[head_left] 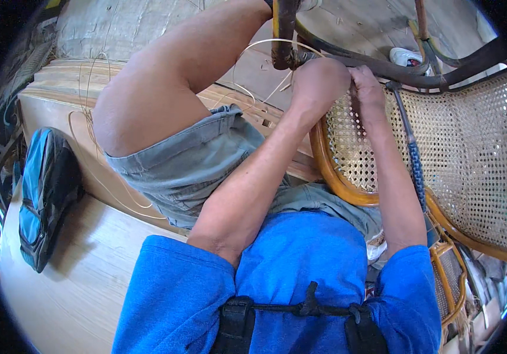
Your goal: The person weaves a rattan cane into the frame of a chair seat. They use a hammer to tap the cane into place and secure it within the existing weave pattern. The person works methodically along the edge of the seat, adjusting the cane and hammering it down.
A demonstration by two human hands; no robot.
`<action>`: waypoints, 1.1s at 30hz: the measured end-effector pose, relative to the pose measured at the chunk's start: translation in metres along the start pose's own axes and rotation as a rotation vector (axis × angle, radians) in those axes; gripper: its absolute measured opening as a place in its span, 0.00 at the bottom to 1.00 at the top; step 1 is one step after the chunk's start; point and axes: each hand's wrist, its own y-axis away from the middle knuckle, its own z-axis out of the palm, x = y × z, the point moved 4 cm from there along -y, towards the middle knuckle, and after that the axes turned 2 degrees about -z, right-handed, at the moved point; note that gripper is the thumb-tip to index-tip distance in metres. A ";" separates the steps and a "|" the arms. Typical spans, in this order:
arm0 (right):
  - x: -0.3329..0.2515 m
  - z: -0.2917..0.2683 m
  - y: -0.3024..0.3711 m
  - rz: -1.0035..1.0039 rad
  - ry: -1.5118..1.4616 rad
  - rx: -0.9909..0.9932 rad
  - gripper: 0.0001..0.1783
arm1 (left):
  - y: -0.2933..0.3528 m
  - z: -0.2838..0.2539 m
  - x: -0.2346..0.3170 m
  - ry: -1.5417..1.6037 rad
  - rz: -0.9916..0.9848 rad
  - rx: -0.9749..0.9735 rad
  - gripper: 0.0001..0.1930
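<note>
Both hands are held together at upper centre of the frame, on the dark rim of a cane chair (442, 147). Left hand (318, 82) is curled shut – a thin cane strand (265, 44) loops out from it to upper left. Right hand (367, 85) is pressed on the rim just beside it; its grip cannot be told. A blue backpack (44, 194) is seen at far left.

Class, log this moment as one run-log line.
left hand: on chair rim | right hand: beside it, gripping cane strand | cane seat: woven

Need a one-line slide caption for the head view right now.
Both hands, left hand and right hand, work at the rim of a woven cane chair seat, loose cane strands looping nearby.
</note>
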 end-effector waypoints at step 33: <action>-0.016 -0.011 -0.002 0.061 0.154 0.065 0.10 | 0.000 -0.011 -0.013 -0.501 0.020 0.180 0.09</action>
